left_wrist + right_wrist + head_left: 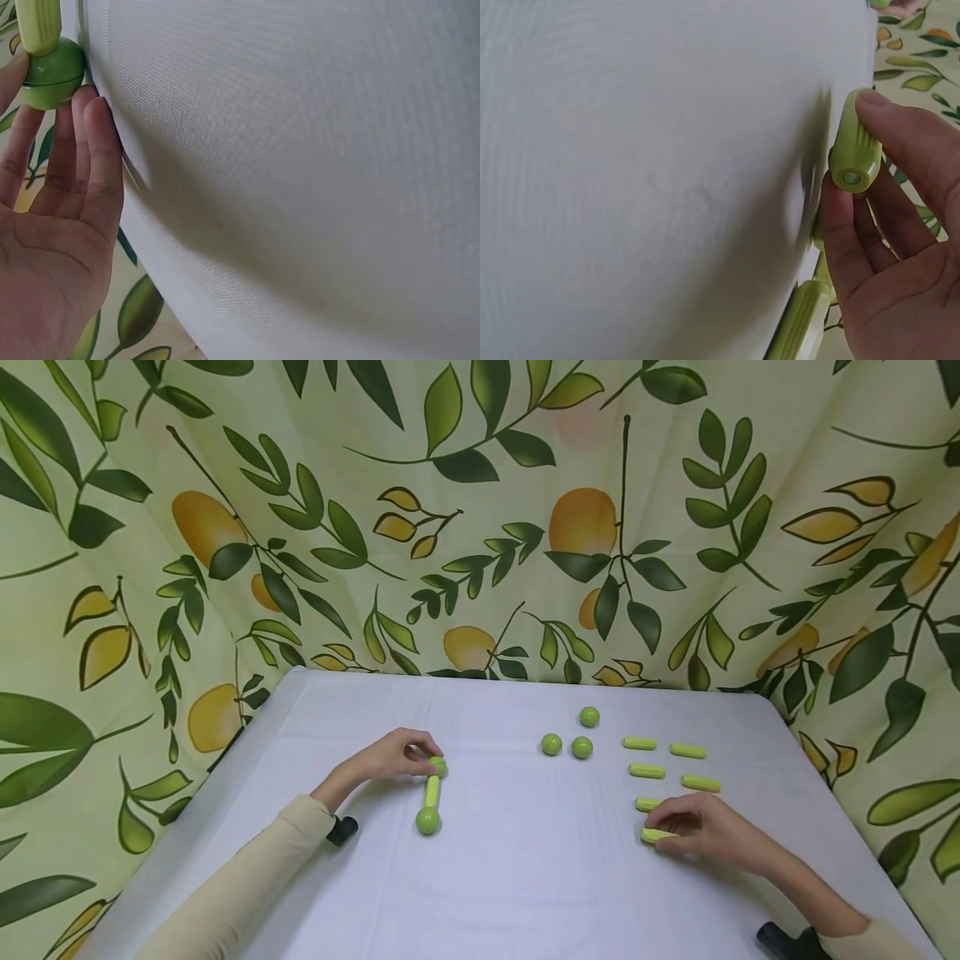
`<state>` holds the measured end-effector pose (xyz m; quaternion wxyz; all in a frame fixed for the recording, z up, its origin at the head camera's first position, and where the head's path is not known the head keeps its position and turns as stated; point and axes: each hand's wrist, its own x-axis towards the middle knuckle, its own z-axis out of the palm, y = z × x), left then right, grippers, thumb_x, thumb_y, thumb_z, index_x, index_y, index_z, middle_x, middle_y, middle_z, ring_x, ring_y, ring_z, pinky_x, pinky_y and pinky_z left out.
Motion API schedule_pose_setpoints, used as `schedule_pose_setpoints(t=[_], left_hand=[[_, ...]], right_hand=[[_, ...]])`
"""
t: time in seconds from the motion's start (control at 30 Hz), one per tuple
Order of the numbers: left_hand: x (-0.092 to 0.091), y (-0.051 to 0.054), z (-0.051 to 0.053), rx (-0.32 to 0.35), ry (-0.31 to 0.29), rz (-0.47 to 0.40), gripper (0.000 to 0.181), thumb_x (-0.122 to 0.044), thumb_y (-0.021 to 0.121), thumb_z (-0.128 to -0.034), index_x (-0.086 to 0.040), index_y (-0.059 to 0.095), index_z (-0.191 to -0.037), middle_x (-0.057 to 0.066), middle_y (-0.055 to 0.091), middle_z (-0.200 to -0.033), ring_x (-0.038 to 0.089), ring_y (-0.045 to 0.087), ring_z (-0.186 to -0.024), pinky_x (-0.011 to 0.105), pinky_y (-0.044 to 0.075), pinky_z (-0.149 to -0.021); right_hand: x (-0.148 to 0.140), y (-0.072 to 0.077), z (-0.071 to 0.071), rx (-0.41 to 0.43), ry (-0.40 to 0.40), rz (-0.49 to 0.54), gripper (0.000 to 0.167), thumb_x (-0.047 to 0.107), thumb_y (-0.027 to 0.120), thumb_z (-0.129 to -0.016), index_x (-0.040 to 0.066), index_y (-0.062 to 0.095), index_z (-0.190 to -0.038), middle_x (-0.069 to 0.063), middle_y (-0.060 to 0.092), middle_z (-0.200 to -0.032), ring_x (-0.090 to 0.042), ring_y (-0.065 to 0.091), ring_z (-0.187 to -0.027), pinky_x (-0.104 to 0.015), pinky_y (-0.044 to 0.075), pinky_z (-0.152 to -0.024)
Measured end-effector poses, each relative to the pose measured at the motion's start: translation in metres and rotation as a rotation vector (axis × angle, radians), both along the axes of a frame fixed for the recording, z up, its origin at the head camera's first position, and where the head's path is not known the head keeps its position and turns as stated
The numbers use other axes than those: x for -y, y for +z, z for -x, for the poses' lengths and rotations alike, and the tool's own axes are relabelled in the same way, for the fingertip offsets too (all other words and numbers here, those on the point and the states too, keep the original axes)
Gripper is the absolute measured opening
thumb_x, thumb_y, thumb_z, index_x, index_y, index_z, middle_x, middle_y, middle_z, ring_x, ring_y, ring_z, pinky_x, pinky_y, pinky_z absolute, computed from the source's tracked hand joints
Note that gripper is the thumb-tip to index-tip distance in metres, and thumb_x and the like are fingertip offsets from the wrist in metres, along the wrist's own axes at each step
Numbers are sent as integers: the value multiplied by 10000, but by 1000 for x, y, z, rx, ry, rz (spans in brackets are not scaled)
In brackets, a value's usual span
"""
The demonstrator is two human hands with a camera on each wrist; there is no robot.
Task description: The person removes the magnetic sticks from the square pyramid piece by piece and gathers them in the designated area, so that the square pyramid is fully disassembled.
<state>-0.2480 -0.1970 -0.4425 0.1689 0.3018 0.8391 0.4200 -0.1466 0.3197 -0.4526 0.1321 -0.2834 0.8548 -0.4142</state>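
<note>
My left hand (396, 755) pinches a green ball (54, 75) at the far end of a yellow-green ribbed rod (432, 792). A second green ball (427, 821) sits at the rod's near end, so the three form a dumbbell shape. On the right, my right hand (705, 831) pinches another ribbed rod (856, 144) between thumb and fingers. That rod's end, facing the right wrist camera, shows a small round silvery spot. Partly behind the right hand lies one more rod (647, 804) on the table.
Three loose green balls (582, 747) lie at the back, right of centre. Several ribbed rods (647, 771) lie in two columns beyond the right hand. The white-covered table (510, 877) ends at a leaf-patterned curtain (480, 527) at the back and sides.
</note>
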Motion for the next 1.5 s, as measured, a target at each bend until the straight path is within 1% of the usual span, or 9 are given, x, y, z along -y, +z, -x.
schedule_pose_setpoints(t=[0.17,0.3,0.47,0.57,0.73,0.9,1.07,1.3,1.5], left_hand=[[0,0,0,-4,5,6,191,-61,768,-916,-16,715,-1094,58,679,-1097,243,645,-1031,326,559,-846],[0,0,-1,-4,-4,0,193,-72,767,-921,-11,714,-1096,67,678,-1103,254,643,-1040,345,558,-857],[2,-1,0,-44,-52,-38,191,-78,762,-923,4,705,-1086,59,681,-1088,218,650,-1014,332,562,-842],[3,-1,0,-59,-66,-50,187,-70,758,-924,11,698,-1083,55,682,-1079,207,655,-1001,321,565,-831],[1,0,-2,-22,-25,-24,200,-76,761,-924,12,703,-1095,74,687,-1090,263,653,-1020,348,559,-855],[-1,-1,-2,-18,-10,-13,195,-64,756,-929,21,700,-1095,103,684,-1095,288,646,-1038,352,554,-871],[-1,-2,-1,-19,-6,-3,185,-67,755,-930,-3,706,-1096,62,683,-1089,246,641,-1038,332,550,-875],[-2,-3,-3,0,-6,-14,201,-66,748,-937,24,695,-1108,102,683,-1094,292,642,-1041,368,544,-891],[-2,-2,-4,-9,8,-6,201,-74,746,-940,17,698,-1112,95,685,-1097,288,641,-1041,352,542,-890]], right_hand=[[4,-2,-2,48,-14,-32,211,197,834,-865,138,753,-1051,54,709,-1029,-112,640,-874,-264,548,-754],[5,-3,-2,50,-21,-39,210,199,837,-861,145,751,-1045,58,703,-1023,-105,633,-867,-264,547,-747],[4,-3,-2,40,-8,-24,214,201,836,-862,134,746,-1044,56,701,-1014,-108,631,-857,-264,546,-735],[4,-2,-2,33,5,-19,221,204,833,-865,121,743,-1050,57,701,-1009,-114,634,-855,-265,548,-732],[5,2,0,22,8,-34,245,200,837,-861,101,737,-1061,43,700,-1012,-118,640,-850,-274,556,-733],[8,8,4,-6,3,-49,250,211,836,-864,101,731,-1062,13,694,-1031,-121,634,-851,-275,558,-750],[18,12,10,-64,22,-21,233,174,826,-875,81,726,-1064,-9,701,-1023,-139,653,-864,-279,563,-755],[41,9,21,-43,44,22,201,165,783,-920,80,725,-1092,-32,703,-1044,-127,659,-906,-272,558,-801],[63,7,32,-80,104,84,194,163,769,-934,63,726,-1095,-46,710,-1037,-147,655,-879,-274,558,-779]])
